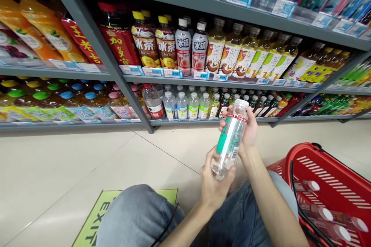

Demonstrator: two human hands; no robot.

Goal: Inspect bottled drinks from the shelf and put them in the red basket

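Observation:
A clear bottle (231, 139) with a white cap, a red band and a green-and-white label is held tilted in front of my knees. The fingers of my left hand (214, 183) wrap around its base. Near the cap, my right hand (249, 131) grips the upper part, its fingertips showing on the far side. Behind the bottle, the bottom shelf carries rows of small drink bottles (193, 105), some partly hidden by my right hand. To my right stands a red shopping basket (336, 170) with several white-capped clear bottles (321, 212) lying in it.
Grey shelving (220, 83) with price tags runs across the front, full of tea and juice bottles (214, 48). A shelf upright (116, 65) slants down at the left. On the tiled floor (72, 162) is a green EXIT sign (92, 216), partly under my left knee.

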